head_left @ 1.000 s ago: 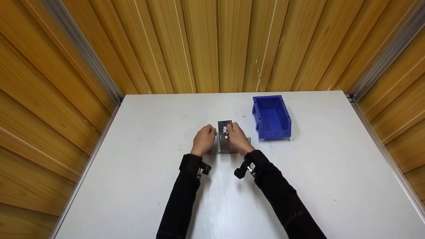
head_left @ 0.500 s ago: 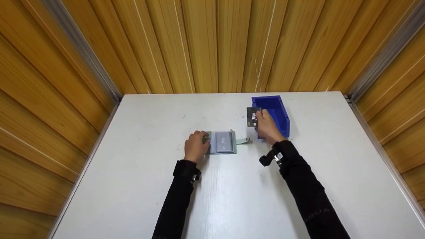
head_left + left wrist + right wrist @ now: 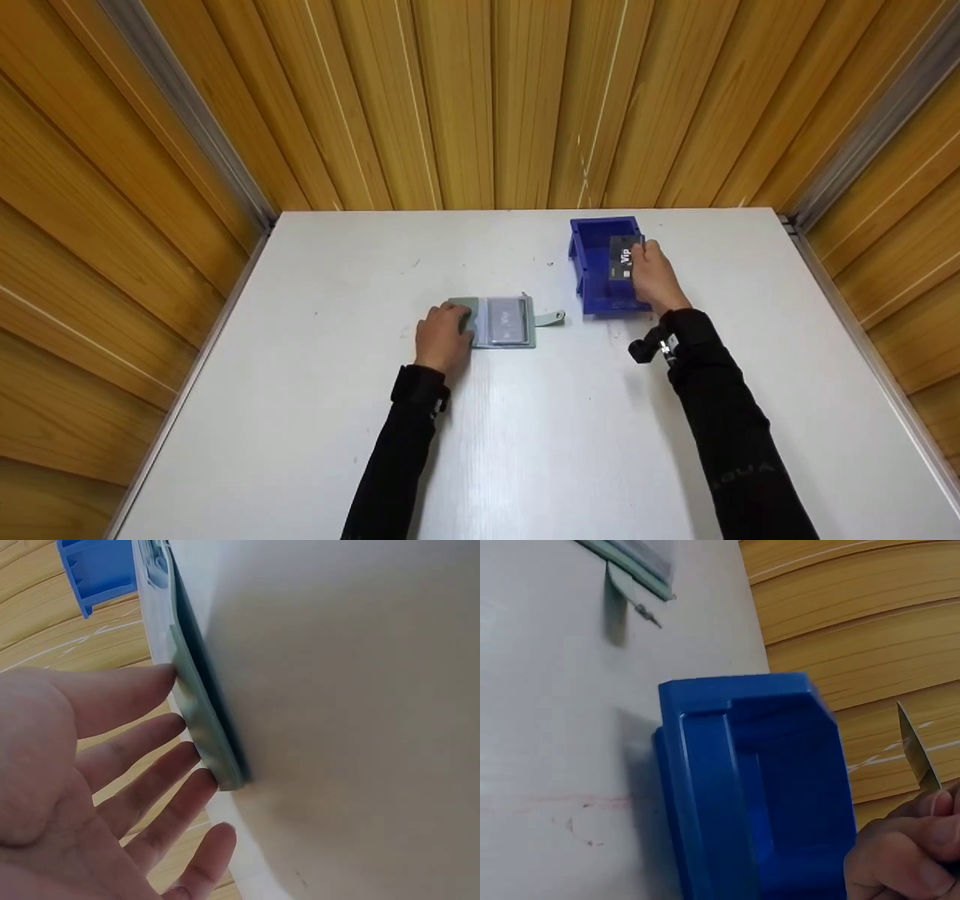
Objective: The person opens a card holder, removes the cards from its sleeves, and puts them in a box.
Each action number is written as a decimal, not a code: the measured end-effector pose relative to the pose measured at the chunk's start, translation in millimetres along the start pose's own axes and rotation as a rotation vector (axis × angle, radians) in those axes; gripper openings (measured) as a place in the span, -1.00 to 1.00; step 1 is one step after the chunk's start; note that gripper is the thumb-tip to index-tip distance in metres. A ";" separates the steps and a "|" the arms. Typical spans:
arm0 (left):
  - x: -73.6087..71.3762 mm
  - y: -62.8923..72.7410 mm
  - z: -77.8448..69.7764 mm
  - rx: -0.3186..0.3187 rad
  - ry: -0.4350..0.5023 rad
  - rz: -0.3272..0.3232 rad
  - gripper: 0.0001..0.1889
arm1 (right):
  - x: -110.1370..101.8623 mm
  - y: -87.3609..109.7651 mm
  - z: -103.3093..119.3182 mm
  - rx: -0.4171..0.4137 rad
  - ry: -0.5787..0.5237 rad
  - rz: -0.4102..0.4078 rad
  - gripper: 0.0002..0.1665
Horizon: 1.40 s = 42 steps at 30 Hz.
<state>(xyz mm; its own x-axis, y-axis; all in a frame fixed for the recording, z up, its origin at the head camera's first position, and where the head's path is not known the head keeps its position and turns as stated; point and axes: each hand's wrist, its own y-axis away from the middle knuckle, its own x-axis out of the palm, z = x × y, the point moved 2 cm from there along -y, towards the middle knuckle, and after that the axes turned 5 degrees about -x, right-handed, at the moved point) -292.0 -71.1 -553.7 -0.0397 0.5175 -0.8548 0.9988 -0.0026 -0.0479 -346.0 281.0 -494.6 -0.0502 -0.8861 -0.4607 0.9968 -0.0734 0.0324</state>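
The left hand [image 3: 441, 336] has its fingers nearly straight and slightly spread; in the left wrist view, the thumb and several fingertips touch the edge of the green card holder [image 3: 506, 321], while the little finger stands off from it. The right hand [image 3: 656, 277] is clamped on a dark card [image 3: 620, 257], pinching it by its right side, with white "Vip" lettering facing up toward the head camera. The two hands are well apart.

The card is held over the blue bin [image 3: 592, 277], overlapping the right part of its inside in the head view. In the right wrist view, it shows nearly edge-on and tilted, beyond the bin's rim and apart from it.

The card holder lies unfolded on the white counter [image 3: 337, 435], near the middle, with a clear sleeve [image 3: 507, 321] on its right half and a pale green strap [image 3: 550, 319] sticking out to the right, a snap at its end. The bin stands upright farther back and to the right of the strap.

Black sleeves [image 3: 394, 472] cover both forearms, with a black band [image 3: 418, 385] round the left wrist. Farther out, yellow-brown wood-patterned walls [image 3: 465, 105] enclose the counter at the back and sides, with grey metal rails [image 3: 187, 112] in the corners.
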 end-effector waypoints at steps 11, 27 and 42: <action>1.3 0.9 0.8 -0.013 0.013 -0.007 -0.60 | 26.4 -7.8 -18.8 -0.156 0.351 0.015 -0.63; 3.6 0.0 3.6 -0.004 0.005 -0.011 -0.62 | 50.7 -22.1 -14.0 -0.106 0.667 0.041 -0.36; 6.6 -0.4 3.5 -0.016 0.028 -0.020 -0.62 | 61.6 -23.5 -21.0 -0.080 1.002 0.161 -0.33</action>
<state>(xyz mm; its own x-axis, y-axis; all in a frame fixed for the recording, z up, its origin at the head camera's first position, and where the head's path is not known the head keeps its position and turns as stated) -292.8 -70.7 -561.1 -0.0591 0.5409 -0.8390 0.9982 0.0215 -0.0565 -371.2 237.8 -542.4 0.1232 -0.0895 -0.9883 0.9902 0.0764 0.1166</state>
